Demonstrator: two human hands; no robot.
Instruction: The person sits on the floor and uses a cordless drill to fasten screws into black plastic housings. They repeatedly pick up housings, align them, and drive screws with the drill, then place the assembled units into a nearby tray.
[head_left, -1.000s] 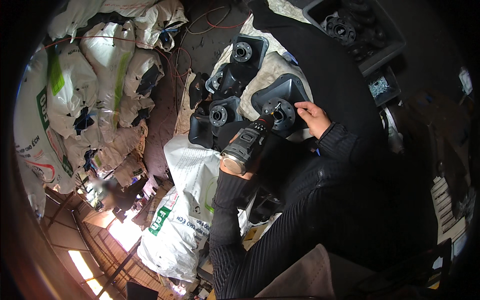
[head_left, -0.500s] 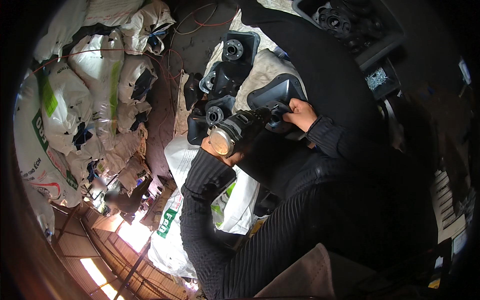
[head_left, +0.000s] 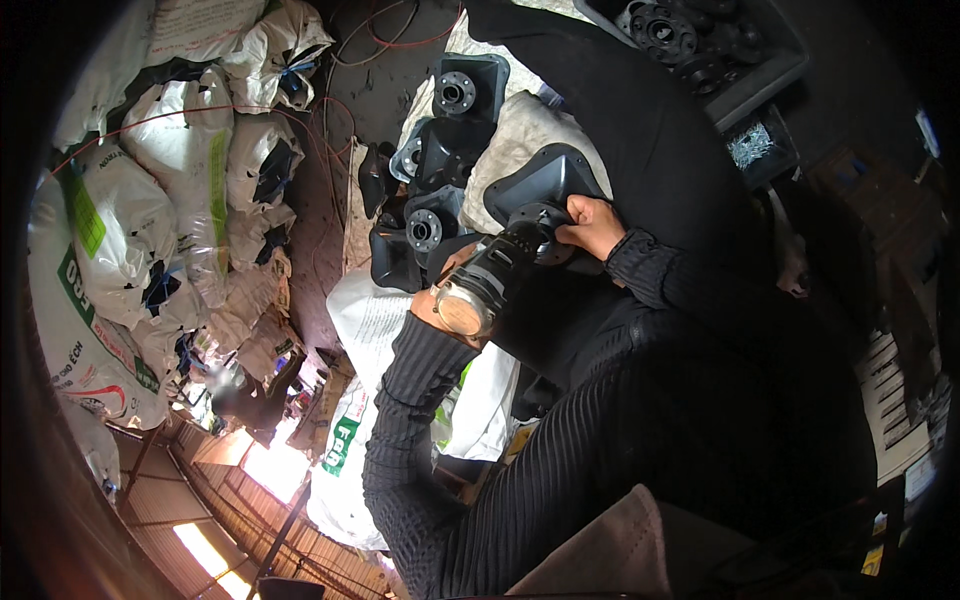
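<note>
My left hand [head_left: 431, 309] is wrapped round a power screwdriver [head_left: 478, 285], whose nose points at the round flange of a black box-shaped part [head_left: 545, 182]. The nose overlaps the flange; whether it touches a screw is hidden. At the flange's right side, my right hand [head_left: 596, 229] has its fingers closed on the rim. Its fingertips are partly hidden. Several similar black flanged parts [head_left: 424, 231] lie just left of the tool on pale sacking. Some are tilted, with their holed flanges turned up.
White printed sacks [head_left: 185, 150] are piled at the left, with a thin red hose [head_left: 245, 107] across them. At the upper right stand a dark crate [head_left: 775, 70] of round black parts and a small tray [head_left: 752, 148] of screws. Another white sack [head_left: 370, 320] lies by my left forearm.
The screwdriver has shifted right, and its nose now overlaps the flange more. My right hand stays at the flange. The whole view has shifted slightly.
</note>
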